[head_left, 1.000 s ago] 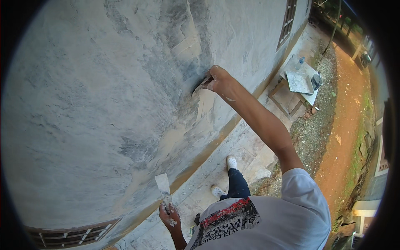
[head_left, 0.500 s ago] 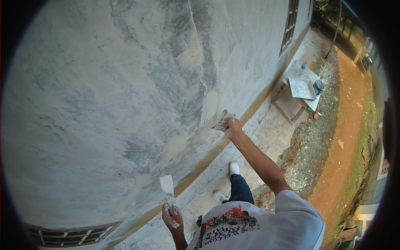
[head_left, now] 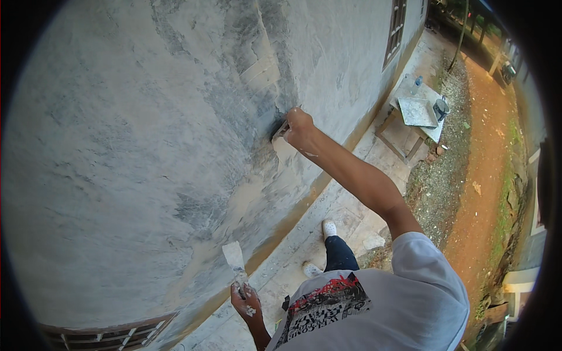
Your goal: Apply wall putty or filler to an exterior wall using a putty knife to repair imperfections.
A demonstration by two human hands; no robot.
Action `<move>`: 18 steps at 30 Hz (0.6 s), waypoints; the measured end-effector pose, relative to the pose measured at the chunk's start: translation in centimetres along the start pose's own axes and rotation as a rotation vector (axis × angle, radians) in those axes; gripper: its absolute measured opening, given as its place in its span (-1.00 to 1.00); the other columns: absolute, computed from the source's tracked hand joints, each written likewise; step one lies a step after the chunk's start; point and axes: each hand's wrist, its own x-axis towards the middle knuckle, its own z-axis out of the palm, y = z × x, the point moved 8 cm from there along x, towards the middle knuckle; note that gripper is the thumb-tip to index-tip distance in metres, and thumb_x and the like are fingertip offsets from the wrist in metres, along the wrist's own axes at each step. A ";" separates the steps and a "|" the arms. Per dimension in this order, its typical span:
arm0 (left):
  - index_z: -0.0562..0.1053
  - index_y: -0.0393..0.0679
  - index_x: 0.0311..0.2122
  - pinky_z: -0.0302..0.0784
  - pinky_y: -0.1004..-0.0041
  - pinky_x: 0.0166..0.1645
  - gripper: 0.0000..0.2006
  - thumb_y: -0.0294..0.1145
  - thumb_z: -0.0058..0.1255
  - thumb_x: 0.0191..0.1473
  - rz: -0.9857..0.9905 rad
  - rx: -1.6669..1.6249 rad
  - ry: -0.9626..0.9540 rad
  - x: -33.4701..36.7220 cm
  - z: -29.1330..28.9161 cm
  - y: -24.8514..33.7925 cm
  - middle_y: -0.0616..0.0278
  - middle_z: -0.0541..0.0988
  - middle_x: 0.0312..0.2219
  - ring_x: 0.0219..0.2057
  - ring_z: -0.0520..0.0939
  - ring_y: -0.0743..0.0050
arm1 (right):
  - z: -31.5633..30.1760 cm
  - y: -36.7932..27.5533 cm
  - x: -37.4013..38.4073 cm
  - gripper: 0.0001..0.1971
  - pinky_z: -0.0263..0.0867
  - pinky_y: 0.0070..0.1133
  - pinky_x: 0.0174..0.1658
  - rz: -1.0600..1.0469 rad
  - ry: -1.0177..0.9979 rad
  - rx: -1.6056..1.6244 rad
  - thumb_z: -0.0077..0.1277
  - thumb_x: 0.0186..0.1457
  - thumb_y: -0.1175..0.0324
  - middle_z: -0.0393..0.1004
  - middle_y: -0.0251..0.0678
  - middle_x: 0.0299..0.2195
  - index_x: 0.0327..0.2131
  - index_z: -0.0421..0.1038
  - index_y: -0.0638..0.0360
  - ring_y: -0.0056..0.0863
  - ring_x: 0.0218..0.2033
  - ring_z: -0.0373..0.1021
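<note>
A grey plastered wall [head_left: 134, 146] fills the left and middle of the view, with darker rough patches and a pale smear of filler [head_left: 243, 199]. High on it, my right hand [head_left: 300, 126] is closed around a flat scraper [head_left: 280, 132] and presses it to the wall beside a dark strip. The hand hides part of that tool. Lower down, my left hand [head_left: 247, 304] grips a putty knife [head_left: 233, 256] with its pale blade pointing up, in front of the wall's foot. White paste clings to the left fingers.
A small table [head_left: 432, 133] stands along the wall at right, carrying a shallow tray [head_left: 418, 112], a dark bucket [head_left: 441, 109] and a clear bottle [head_left: 417, 85]. Barred windows [head_left: 395, 32] sit in the wall. Gravel [head_left: 436, 193] and a dirt track [head_left: 483, 169] border the paved strip.
My right hand has moved up and left along the wall with the scraper, the arm stretching further out. My left hand still holds the putty knife in nearly the same place.
</note>
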 end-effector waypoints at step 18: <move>0.24 -0.11 -0.33 0.08 0.72 -0.64 -0.95 -0.45 -0.17 0.15 0.113 -0.010 -0.080 -0.2 0.0 -0.1 0.52 0.22 -0.61 -0.68 0.19 0.83 | 0.1 -7.0 -11.4 -0.67 0.42 -0.32 -0.03 -0.228 -0.461 0.199 -0.45 0.01 0.66 0.40 -0.03 -0.25 -0.19 0.30 0.45 -0.19 -0.21 0.42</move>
